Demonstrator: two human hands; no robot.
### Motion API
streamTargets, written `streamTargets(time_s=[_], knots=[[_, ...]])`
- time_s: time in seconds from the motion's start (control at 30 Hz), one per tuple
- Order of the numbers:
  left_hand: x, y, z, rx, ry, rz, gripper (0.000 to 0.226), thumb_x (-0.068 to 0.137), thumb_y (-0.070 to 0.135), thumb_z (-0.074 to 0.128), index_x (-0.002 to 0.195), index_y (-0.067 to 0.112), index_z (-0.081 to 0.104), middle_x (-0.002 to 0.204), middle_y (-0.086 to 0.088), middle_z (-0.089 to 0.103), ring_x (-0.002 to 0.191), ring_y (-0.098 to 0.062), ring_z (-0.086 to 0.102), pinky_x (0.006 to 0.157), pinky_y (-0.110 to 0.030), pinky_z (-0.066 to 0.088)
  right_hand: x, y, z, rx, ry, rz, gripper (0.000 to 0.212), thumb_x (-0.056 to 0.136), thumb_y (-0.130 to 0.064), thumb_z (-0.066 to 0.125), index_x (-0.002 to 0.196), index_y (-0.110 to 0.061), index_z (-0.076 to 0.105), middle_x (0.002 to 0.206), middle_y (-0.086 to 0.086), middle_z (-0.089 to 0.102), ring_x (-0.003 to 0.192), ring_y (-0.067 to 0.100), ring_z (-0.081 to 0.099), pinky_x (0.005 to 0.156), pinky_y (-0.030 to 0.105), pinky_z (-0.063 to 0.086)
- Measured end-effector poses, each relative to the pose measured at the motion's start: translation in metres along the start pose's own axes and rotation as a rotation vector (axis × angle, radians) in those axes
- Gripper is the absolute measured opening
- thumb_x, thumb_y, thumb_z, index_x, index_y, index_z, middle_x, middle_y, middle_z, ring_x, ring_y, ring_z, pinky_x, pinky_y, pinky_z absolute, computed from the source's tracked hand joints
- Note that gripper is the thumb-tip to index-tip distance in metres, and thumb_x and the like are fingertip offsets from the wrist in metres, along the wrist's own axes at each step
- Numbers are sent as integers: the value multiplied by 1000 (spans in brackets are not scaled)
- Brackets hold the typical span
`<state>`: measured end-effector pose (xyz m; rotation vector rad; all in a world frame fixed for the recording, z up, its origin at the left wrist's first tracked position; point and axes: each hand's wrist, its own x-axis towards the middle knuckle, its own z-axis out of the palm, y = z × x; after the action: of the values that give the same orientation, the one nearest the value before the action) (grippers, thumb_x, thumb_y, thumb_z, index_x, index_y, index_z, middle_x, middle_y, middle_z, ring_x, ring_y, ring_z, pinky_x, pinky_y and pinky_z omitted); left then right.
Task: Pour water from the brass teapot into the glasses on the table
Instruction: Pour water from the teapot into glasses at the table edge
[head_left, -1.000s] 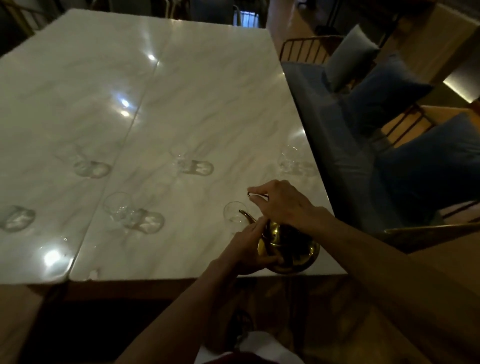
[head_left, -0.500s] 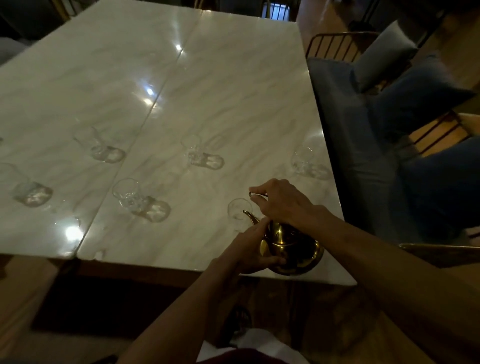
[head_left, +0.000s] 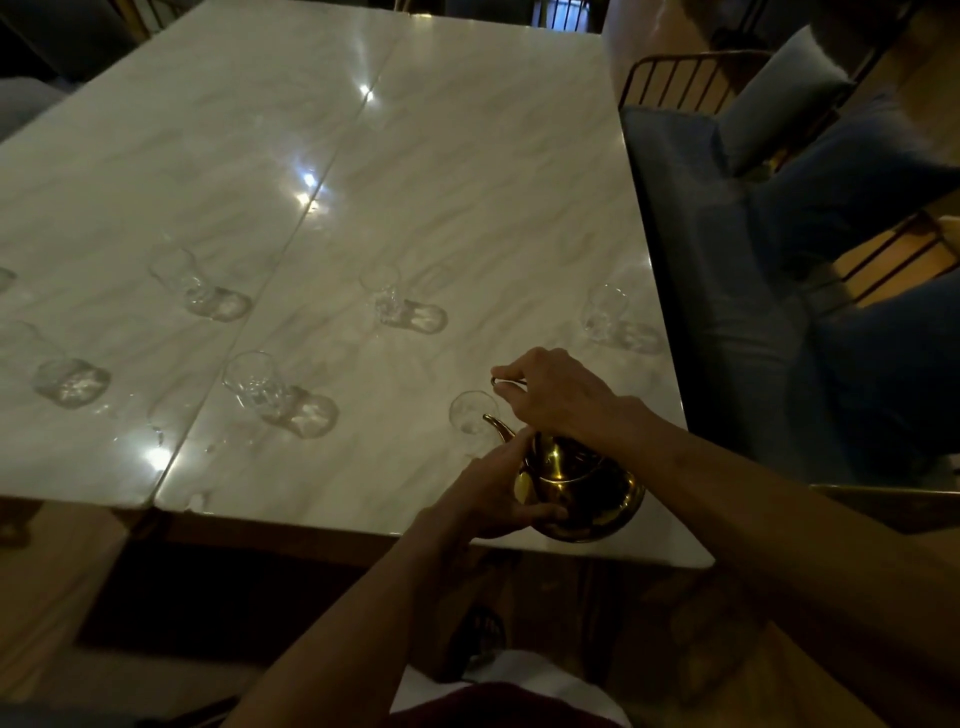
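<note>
Gripping the thin handle from above, the right hand (head_left: 556, 400) has its fingers curled round the wire of the teapot (head_left: 582, 488), low and right of the frame's middle. The left hand (head_left: 493, 483) cups the teapot's near side, fingers bent along the body under the spout and thumb pressed lower down. So both hands are clamped on the same pot, close together but not touching.

The teapot is over the table (head_left: 467, 156) beside its near edge. Whether it rests on the marble or is lifted off it cannot be told. Its spout points up and left, with the tip at the rim of the nearest glass (head_left: 470, 415). It is too dim to say if water is running or how full that glass is.

Other glasses stand upright and well apart on the table: the right glass (head_left: 602, 312) near the right edge, the middle glass (head_left: 382, 293), the lower-left glass (head_left: 254, 382) and the far-left glass (head_left: 179, 275). Fainter ones show at the frame's left edge.

A bench (head_left: 701, 208) with blue cushions (head_left: 852, 171) fills the right side of the frame.
</note>
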<state>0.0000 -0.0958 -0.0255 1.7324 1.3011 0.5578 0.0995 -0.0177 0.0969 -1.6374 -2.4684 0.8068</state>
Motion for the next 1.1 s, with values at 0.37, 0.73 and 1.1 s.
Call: streamTargets(time_s=[0.37, 0.73, 1.1], knots=[[2, 6, 3, 1, -22, -30, 97, 79, 36, 81, 156, 26, 22, 153, 1, 46, 140, -18, 44, 113, -42, 41, 2, 7, 0, 15, -17, 17, 36, 91, -33, 57, 124, -20, 65, 128, 5, 64, 112, 22, 62, 96, 38, 50], [1, 9, 5, 33, -19, -38, 100, 78, 40, 81, 156, 29, 19, 152, 1, 47, 138, -18, 46, 112, -42, 43, -4, 6, -4, 6, -31, -11, 32, 93, -30, 56, 121, -19, 66, 126, 5, 65, 109, 22, 64, 94, 38, 51], [-1, 11, 7, 37, -6, -16, 99, 80, 37, 81, 157, 26, 19, 153, 1, 45, 140, -16, 44, 113, -38, 41, -5, 7, -3, -4, -26, -16, 34, 92, -31, 57, 123, -20, 65, 129, 3, 63, 114, 21, 62, 96, 37, 50]])
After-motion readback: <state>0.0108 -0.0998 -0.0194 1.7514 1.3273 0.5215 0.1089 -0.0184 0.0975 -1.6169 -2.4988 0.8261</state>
